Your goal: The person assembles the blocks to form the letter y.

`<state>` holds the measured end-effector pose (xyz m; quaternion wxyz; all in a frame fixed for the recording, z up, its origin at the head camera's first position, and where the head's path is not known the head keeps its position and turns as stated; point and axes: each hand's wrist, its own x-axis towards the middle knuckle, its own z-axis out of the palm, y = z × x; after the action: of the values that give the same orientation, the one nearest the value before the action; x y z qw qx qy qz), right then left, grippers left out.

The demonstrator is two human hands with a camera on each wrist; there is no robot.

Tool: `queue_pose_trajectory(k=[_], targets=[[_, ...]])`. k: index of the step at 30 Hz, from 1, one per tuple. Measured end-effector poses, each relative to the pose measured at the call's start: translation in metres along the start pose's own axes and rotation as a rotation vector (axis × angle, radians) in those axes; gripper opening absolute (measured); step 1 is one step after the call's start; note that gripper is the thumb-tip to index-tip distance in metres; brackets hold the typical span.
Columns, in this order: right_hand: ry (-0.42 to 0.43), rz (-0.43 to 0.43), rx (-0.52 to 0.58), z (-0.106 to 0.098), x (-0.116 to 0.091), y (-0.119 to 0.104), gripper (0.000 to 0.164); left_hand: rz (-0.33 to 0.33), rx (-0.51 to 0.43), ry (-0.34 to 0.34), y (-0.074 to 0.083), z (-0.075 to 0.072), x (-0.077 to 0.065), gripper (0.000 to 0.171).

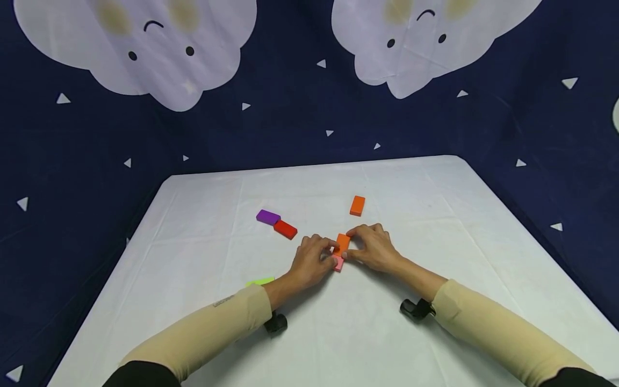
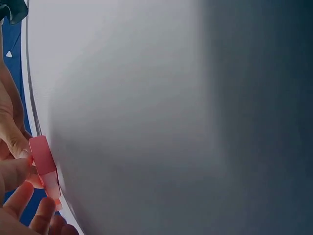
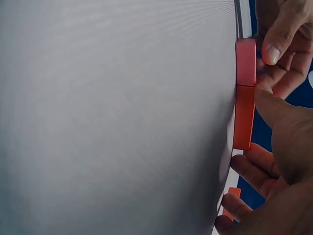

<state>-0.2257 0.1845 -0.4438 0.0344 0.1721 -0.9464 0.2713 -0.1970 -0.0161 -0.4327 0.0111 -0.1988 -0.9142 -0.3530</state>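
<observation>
A pink block [image 1: 338, 264] and an orange block [image 1: 343, 243] lie end to end on the white tabletop. My left hand [image 1: 311, 260] grips the pink block from the left, its thumb against the block and its index finger reaching toward the orange one. From the right, my right hand [image 1: 375, 248] pinches the orange block between thumb and index finger. In the right wrist view the pink block [image 3: 245, 62] and orange block [image 3: 244, 117] meet in one line. The left wrist view shows the pink block [image 2: 43, 154] at its left edge, partly covered by fingers.
Another orange block [image 1: 357, 205] lies beyond my right hand. To the left, a purple block [image 1: 268, 217] touches a red block [image 1: 286, 230] at a corner. A lime green block [image 1: 261, 281] is partly hidden by my left forearm. Dark cloud-patterned cloth [image 1: 290, 134] surrounds the table [image 1: 367, 333].
</observation>
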Motion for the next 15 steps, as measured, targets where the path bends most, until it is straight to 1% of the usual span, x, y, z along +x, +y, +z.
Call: queue_pose_trajectory(k=[3,8,11,15], targets=[[0.002,-0.001,0.004,0.0006,0.0002,0.0008,0.047,0.019,0.02,0.001,-0.0021,-0.0003,0.003,0.034],[0.0,0.003,0.009,0.0005,0.0009,0.0016,0.044,0.032,0.026,-0.031,-0.0065,-0.0008,0.0059,0.037],[-0.002,0.0,0.011,0.0002,0.0012,0.0021,0.044,0.042,0.033,-0.046,-0.0069,-0.0012,0.006,0.037],[-0.004,-0.006,0.009,0.0005,0.001,0.0035,0.044,0.043,0.066,-0.052,-0.0065,-0.0019,0.0062,0.038]])
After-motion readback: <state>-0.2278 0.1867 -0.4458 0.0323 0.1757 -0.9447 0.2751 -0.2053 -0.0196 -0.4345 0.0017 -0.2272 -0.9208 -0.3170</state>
